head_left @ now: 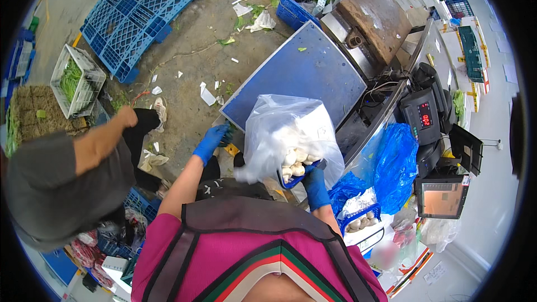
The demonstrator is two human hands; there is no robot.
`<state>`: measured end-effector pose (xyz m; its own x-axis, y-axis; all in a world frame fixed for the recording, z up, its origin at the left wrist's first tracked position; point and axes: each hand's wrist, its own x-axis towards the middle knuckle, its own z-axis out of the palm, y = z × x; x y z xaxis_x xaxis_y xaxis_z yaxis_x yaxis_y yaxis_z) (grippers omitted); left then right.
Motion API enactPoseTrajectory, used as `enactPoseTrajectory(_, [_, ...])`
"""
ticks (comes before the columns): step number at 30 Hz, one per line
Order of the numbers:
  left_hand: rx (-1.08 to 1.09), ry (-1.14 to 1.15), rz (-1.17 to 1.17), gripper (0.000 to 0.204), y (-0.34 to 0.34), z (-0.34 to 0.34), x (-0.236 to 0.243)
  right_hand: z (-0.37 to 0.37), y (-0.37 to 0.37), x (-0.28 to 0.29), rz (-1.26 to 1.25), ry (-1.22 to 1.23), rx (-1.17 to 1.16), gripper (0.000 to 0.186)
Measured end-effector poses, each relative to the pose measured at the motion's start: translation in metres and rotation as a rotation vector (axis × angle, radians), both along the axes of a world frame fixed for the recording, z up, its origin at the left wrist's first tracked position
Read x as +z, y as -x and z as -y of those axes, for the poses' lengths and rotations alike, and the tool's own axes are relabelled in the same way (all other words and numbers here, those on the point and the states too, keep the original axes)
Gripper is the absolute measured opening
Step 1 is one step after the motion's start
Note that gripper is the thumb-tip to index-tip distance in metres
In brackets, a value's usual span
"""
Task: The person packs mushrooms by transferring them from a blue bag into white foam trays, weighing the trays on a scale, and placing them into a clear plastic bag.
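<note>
Holding mushroom basket (pixel 291 185) in right hand (pixel 316 187), left hand (pixel 212 141) apart

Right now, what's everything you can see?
Bag: one, clear, centre
Small baskets: two, blue, centre, lower right
Mushrooms: many, white, in those baskets
Board: one, blue, centre
Big pallet: one, blue, top left
Crate: one, white, left
Bin: one, blue, top
Block: one, brown, upper right
Display: one, black, right
Screen: one, black, right
Plastic: one heap, blue, right
Other person: one, dark clothes, left
Clutter: uncountable, mixed, everywhere
Left hand: one, blue-gloved, near board
Right hand: one, blue-gloved, holding basket
</note>
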<state>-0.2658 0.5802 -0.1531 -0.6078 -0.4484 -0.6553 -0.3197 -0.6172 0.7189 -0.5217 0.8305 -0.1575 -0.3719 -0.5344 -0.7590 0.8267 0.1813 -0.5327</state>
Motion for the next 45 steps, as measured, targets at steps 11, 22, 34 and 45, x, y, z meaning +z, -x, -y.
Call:
enactPoseTrajectory(11, [-0.006, 0.831, 0.402, 0.037, 0.065, 0.032, -0.166, 0.035, -0.023, 0.106, -0.177, -0.382, 0.143, 0.042])
enactPoseTrajectory(22, [-0.277, 0.99, 0.724, 0.038, 0.097, 0.132, -0.12, 0.022, -0.035, 0.069, -0.35, -0.341, 0.543, 0.041])
enactPoseTrajectory(34, [0.175, 0.655, 0.577, 0.059, 0.154, 0.174, -0.154, 0.07, -0.025, 0.095, -0.585, -0.259, 0.928, 0.029])
enactPoseTrajectory(45, [0.371, 0.185, 0.49, 0.053, 0.008, 0.033, -0.166, 0.029, -0.039, 0.075, -0.464, -0.313, 0.569, 0.025])
